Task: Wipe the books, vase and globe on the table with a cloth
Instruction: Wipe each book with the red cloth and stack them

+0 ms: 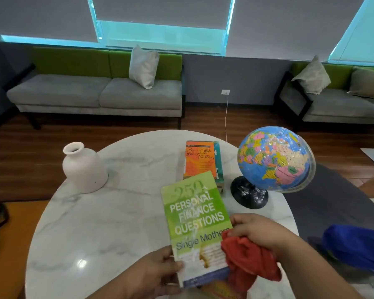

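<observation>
Table (pixel 117 212), one vase (pixel 84 169), one globe (pixel 272 158), one cloth (pixel 246 257)

The left half of the worktop (pixel 91 229) lies open from where I stand: a wide lane between the vase (pixel 84 169) by the far left rim and the green book (pixel 197 219) held up at the near middle. Behind it the stacked books (pixel 200 162) block the way, a narrow gap parting them from the base of the globe (pixel 272 158). The left hand (pixel 153 270), right hand (pixel 259 231) and red cloth (pixel 246 257) crowd the near rim.
</observation>
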A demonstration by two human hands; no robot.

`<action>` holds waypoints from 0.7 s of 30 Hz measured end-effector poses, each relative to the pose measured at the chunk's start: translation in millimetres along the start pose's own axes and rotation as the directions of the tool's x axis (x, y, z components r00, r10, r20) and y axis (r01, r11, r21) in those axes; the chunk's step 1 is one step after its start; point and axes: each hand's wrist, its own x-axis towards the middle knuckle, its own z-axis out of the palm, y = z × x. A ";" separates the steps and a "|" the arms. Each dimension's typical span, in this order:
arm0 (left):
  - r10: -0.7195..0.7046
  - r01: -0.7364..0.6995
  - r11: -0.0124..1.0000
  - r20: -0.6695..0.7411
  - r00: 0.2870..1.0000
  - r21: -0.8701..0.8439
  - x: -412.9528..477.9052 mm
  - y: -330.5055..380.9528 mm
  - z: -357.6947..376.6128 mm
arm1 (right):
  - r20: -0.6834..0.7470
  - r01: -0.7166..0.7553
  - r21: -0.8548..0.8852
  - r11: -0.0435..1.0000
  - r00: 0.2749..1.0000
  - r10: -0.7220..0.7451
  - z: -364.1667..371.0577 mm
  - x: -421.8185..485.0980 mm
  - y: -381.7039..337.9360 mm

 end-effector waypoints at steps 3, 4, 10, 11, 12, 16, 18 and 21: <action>0.084 -0.084 0.996 -0.135 0.987 0.008 -14.1 -4.0 -16.4 | 0.008 -0.027 -0.045 0.999 1.000 0.028 25.7 20.2 -3.3; 0.101 -0.101 0.995 -0.187 0.977 0.012 -18.6 -5.5 -21.5 | -0.005 -0.026 -0.124 0.992 1.000 0.026 31.9 27.0 -1.9; 0.127 -0.133 0.991 -0.451 0.883 0.020 -39.5 -18.2 -49.6 | -0.041 0.000 -0.282 0.959 0.999 -0.012 50.5 55.5 -13.2; 0.111 -0.121 0.993 -0.485 0.867 0.010 -41.8 -21.6 -54.5 | -0.026 -0.002 -0.235 0.972 1.000 -0.004 54.6 60.8 -15.5; 0.093 -0.102 0.995 -0.505 0.858 0.009 -42.2 -25.1 -58.8 | -0.020 -0.006 -0.187 0.982 1.000 0.003 58.6 64.1 -17.6; 0.086 -0.022 0.994 -0.608 0.789 0.111 -40.3 -42.6 -79.2 | -0.064 0.079 -0.235 0.969 0.993 -0.097 89.4 81.3 -17.2; 0.102 0.016 0.983 -0.622 0.776 0.181 -38.7 -46.1 -80.9 | -0.098 0.166 -0.386 0.907 0.971 -0.219 109.4 86.3 -10.5; 0.119 0.056 0.969 -0.652 0.749 0.241 -36.6 -48.5 -81.7 | 0.043 0.325 -0.649 0.688 0.919 -0.393 140.9 87.4 12.2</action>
